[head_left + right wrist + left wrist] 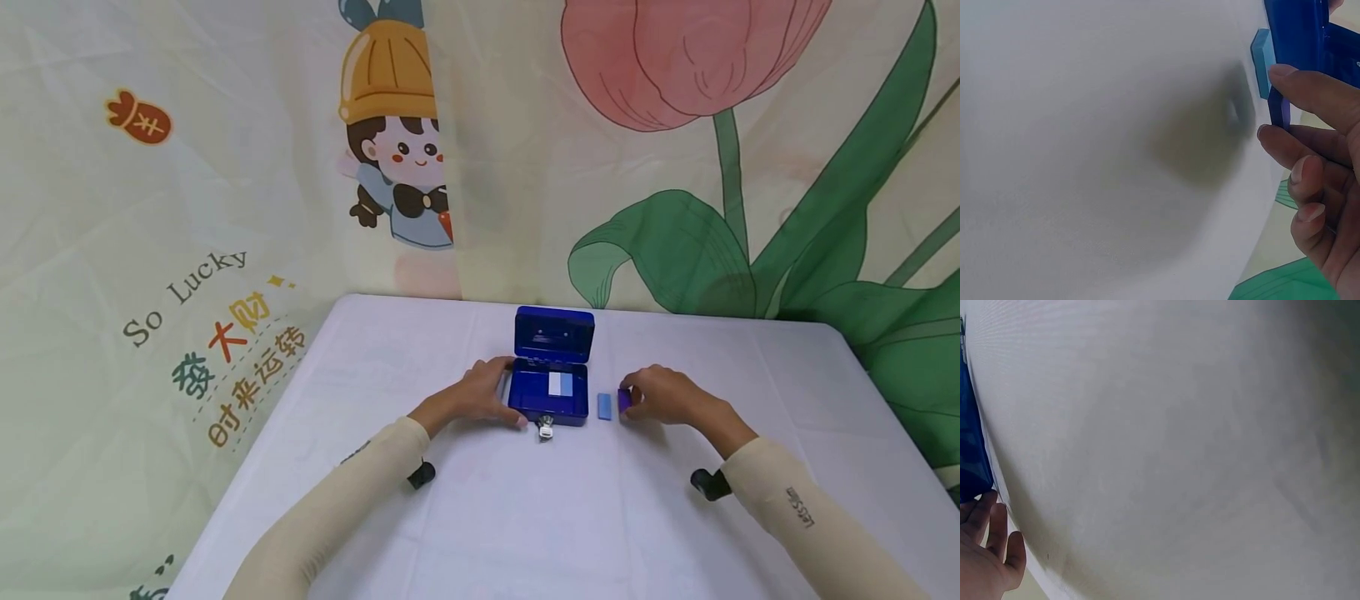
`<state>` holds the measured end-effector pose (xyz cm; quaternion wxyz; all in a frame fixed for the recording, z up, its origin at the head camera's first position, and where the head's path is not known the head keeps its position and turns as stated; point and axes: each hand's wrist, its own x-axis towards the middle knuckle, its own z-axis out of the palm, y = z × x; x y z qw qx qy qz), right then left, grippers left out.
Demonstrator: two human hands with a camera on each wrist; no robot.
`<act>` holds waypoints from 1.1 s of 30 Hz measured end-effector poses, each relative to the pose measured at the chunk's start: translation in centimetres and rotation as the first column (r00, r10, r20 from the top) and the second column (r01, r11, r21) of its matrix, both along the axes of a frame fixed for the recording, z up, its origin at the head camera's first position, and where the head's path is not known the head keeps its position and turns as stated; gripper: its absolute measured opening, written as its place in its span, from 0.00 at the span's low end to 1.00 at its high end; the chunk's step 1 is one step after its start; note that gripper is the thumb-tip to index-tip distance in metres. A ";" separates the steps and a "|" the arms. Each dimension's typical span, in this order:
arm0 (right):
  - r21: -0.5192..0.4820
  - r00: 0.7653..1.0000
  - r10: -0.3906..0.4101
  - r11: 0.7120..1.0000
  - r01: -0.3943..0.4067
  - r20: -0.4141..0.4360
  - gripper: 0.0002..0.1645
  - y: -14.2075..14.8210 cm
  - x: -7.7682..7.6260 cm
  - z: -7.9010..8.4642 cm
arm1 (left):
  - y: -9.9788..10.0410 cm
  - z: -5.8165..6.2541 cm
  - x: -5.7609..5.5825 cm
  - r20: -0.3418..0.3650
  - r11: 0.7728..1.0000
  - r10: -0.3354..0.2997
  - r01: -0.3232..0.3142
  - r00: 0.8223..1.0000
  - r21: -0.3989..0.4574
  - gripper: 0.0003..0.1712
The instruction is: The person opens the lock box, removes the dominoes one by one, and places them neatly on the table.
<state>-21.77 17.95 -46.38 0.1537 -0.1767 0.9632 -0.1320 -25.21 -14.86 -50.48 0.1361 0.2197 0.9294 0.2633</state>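
A dark blue metal cash box (525,412) stands on the table with its lid (553,325) raised. My left hand (483,392) holds the box's left side, thumb at the front corner and fingers toward the back. Inside lie small blocks (560,383) in white and light blue shades, side by side. Just right of the box, a blue block (603,406) lies on the cloth. My right hand (663,395) pinches a purple block (1279,109) between thumb and fingertip, beside that blue block. At the box's front is a small silver lock (546,429).
A white cloth covers the table (540,517). Behind it hangs a printed backdrop (510,167) with a tulip and a cartoon figure. Black wrist cameras (708,485) sit below both sleeves.
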 end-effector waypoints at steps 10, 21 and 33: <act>0.009 1.000 -0.007 1.000 0.007 0.015 0.31 -0.1 0.0 -0.8 | 0.1 0.1 0.0 0.005 1.000 0.000 0.000 1.000 0.003 0.70; 0.016 0.999 -0.016 1.000 0.016 0.030 0.32 -0.1 -0.3 -1.3 | 0.0 0.0 0.0 0.001 1.000 -0.007 0.007 1.000 -0.004 0.69; 0.024 0.998 -0.042 0.999 0.041 0.051 0.33 -0.1 -0.3 -1.7 | 0.0 0.3 0.1 0.000 1.000 -0.007 0.007 1.000 0.001 0.69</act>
